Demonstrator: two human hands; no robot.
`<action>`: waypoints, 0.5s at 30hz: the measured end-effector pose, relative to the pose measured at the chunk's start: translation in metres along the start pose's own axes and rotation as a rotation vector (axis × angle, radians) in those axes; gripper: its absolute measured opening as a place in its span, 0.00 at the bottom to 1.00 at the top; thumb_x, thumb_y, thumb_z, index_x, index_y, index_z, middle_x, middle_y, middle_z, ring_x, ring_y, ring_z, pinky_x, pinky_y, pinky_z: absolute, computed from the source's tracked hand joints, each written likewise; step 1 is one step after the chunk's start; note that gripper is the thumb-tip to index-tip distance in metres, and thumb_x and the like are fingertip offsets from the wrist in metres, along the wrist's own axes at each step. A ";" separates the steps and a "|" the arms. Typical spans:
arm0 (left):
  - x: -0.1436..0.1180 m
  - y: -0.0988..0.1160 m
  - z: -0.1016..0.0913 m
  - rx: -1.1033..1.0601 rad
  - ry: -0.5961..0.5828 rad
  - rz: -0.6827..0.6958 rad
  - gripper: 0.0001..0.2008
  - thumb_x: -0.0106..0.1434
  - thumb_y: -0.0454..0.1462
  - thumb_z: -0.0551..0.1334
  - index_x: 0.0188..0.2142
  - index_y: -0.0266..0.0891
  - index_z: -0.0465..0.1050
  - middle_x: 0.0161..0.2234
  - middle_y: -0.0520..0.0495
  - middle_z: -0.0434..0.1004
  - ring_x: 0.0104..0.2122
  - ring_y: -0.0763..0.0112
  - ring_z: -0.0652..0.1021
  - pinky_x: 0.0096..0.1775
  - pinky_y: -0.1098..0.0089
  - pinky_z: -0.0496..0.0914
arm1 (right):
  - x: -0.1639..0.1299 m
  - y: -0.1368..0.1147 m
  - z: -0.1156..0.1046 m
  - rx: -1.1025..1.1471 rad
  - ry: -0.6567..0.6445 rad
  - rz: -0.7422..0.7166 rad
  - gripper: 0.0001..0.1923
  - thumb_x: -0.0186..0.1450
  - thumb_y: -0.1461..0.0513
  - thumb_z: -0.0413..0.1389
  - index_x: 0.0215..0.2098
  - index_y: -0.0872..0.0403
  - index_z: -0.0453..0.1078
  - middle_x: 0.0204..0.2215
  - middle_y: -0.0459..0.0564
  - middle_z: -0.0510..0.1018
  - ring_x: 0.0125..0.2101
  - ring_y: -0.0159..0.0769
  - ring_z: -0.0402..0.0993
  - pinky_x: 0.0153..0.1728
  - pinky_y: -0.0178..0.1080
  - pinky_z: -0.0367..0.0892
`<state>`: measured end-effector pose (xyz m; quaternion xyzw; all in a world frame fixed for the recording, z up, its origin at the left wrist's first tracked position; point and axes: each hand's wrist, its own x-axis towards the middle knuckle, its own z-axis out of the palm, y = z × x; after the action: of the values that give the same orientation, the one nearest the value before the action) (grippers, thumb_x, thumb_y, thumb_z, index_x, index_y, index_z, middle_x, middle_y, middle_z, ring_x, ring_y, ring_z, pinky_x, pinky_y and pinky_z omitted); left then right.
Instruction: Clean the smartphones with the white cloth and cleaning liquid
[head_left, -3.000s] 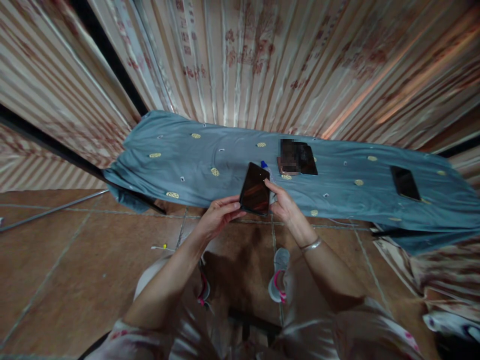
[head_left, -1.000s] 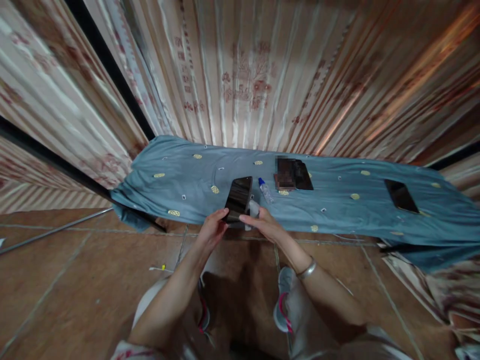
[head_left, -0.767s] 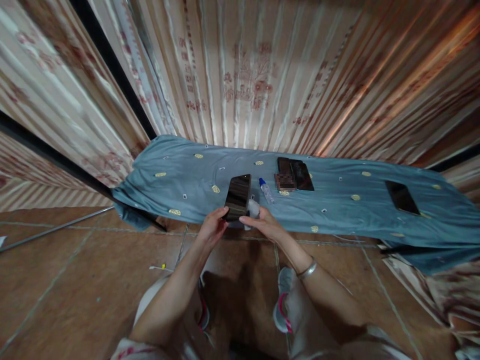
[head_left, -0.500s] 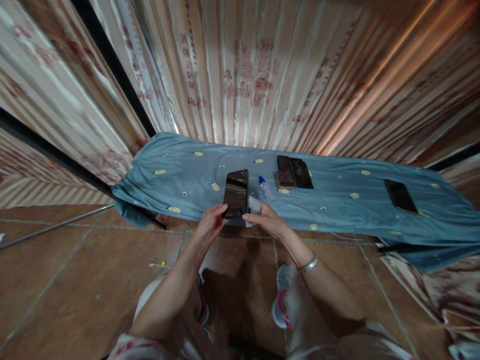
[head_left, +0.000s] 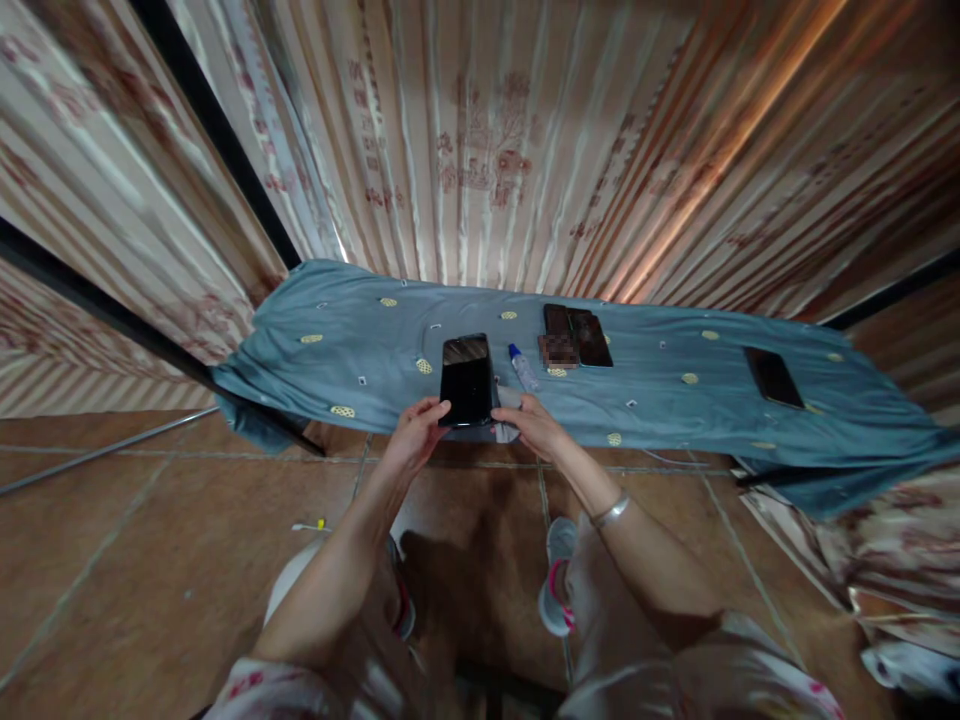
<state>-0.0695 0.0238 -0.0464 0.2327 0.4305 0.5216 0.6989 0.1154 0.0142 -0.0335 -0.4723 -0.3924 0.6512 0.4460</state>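
A black smartphone (head_left: 466, 380) lies nearly flat, screen up, over the near edge of a table draped in a blue-grey cloth (head_left: 360, 345). My left hand (head_left: 415, 435) grips its lower left corner. My right hand (head_left: 534, 427) is at its lower right corner and holds a small white cloth (head_left: 508, 399) against the phone's side. A small clear bottle with a blue cap (head_left: 522, 366) lies just right of the phone.
Two dark phones (head_left: 577, 335) lie side by side at the back middle of the cloth, another phone (head_left: 772, 377) far right. Striped curtains (head_left: 487, 150) hang behind the table. My shoes (head_left: 553, 575) stand on brown floor tiles. Patterned fabric (head_left: 892, 560) lies on the floor at right.
Both hands have lowered the phone from a tilted, raised hold to nearly flat at the table's near edge. The white cloth has appeared in my right hand beside the phone.
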 end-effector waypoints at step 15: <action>-0.016 -0.010 0.005 0.141 -0.119 0.034 0.14 0.38 0.38 0.76 0.24 0.37 0.76 0.23 0.52 0.75 0.25 0.77 0.72 0.28 0.76 0.65 | 0.039 0.017 -0.012 -0.063 0.231 -0.220 0.11 0.50 0.54 0.64 0.25 0.49 0.69 0.24 0.42 0.77 0.28 0.34 0.72 0.32 0.37 0.70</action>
<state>-0.0613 0.0065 -0.0458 0.3193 0.4199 0.4868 0.6963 0.1179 0.0471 -0.0624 -0.5120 -0.4081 0.5270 0.5418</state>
